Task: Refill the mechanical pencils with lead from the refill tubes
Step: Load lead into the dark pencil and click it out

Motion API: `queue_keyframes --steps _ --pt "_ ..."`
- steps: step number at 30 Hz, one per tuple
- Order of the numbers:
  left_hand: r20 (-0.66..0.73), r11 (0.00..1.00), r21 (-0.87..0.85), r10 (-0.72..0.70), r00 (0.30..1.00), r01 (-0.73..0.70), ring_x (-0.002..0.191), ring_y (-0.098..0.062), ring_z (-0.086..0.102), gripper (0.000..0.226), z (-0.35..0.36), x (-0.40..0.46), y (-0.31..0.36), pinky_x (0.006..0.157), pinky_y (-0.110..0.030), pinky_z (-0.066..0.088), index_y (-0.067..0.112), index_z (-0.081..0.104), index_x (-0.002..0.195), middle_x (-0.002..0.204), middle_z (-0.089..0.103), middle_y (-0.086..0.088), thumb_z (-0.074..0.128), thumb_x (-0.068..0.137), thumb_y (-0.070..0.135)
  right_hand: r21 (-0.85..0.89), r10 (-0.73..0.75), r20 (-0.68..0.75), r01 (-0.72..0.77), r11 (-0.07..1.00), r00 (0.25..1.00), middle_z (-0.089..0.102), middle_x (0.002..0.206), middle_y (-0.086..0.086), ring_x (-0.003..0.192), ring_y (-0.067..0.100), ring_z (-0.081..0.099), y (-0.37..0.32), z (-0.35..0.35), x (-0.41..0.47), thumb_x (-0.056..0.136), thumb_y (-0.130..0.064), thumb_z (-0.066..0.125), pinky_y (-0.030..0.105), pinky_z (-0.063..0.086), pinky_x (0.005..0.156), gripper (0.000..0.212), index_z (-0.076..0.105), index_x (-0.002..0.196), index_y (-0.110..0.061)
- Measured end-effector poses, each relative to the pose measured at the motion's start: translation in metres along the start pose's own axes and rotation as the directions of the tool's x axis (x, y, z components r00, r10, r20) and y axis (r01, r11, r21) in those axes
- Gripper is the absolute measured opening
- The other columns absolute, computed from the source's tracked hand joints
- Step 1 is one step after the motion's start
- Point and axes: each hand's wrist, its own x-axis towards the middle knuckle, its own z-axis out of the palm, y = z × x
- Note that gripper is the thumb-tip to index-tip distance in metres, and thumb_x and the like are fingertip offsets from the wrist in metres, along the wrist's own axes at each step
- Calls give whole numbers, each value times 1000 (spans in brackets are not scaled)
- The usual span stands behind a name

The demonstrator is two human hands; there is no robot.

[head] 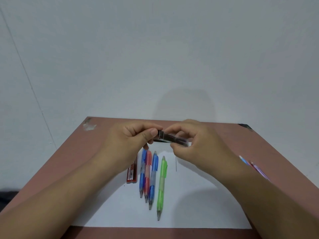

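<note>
Centre of frame, above table: left hand pinches dark cap end of clear refill tube, right hand grips body; likely opening tube. Four pencils on white sheet lower centre; next, tip lead out gently

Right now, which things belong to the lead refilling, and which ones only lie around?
Job: clear refill tube held by both hands (left, right); four plastic mechanical pencils; red refill box; loose lead.
Lying about: pastel pencils at right; white paper.
</note>
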Motion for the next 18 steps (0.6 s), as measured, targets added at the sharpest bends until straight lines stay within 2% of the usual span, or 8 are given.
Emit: queue_keyframes --steps 2,4,7,9,11,14,18 --pt "15 999 46 0 1000 -1 74 -13 70 27 2 -1 -1 69 -28 59 45 79 88 81 77 5 69 90 19 -94 -29 -39 25 995 999 62 101 -21 98 0 61 0 1 2 86 -11 72 15 53 81 34 70 106 -39" --pt "12 1000 18 6 1000 -7 77 -16 72 23 4 -3 1 75 -31 61 40 80 93 83 77 3 70 89 20 -108 -47 -72 39 993 996 63 101 -22 98 0 60 0 2 2 87 -9 70 15 52 80 36 69 107 -39" --pt "4 988 -147 -37 999 37 88 -19 75 24 4 -5 7 83 -36 61 28 76 108 94 79 0 70 85 28 154 79 -83 -65 986 993 71 98 -16 92 6 67 -2 5 0 91 -13 69 23 59 76 33 69 110 -40" --pt "28 972 -216 -92 995 95 95 -22 74 34 3 -4 6 88 -38 58 23 73 116 100 78 -3 66 85 35 429 246 -75 -191 883 966 72 99 -10 91 10 72 -4 8 1 94 -15 70 27 62 73 28 70 113 -36" --pt "68 950 -269 -143 987 156 99 -26 74 39 2 -4 5 89 -39 56 19 72 118 104 77 -7 63 85 38 646 396 -45 -276 712 917 73 102 -3 93 14 74 -4 7 4 95 -14 70 30 63 75 27 69 118 -28" --pt "149 898 -367 -202 968 244 101 -30 72 44 1 -2 4 83 -34 60 13 70 120 108 76 -14 61 85 39 767 513 -48 -297 568 857 75 105 4 89 18 76 -2 4 7 96 -11 69 30 63 75 25 67 119 -20" --pt "245 824 -464 -233 941 325 93 -27 69 46 1 -2 6 76 -26 62 8 67 124 112 73 -20 61 86 35 864 600 -58 -261 431 798 73 110 13 90 20 76 6 2 11 93 -9 71 31 62 79 21 66 114 -12"
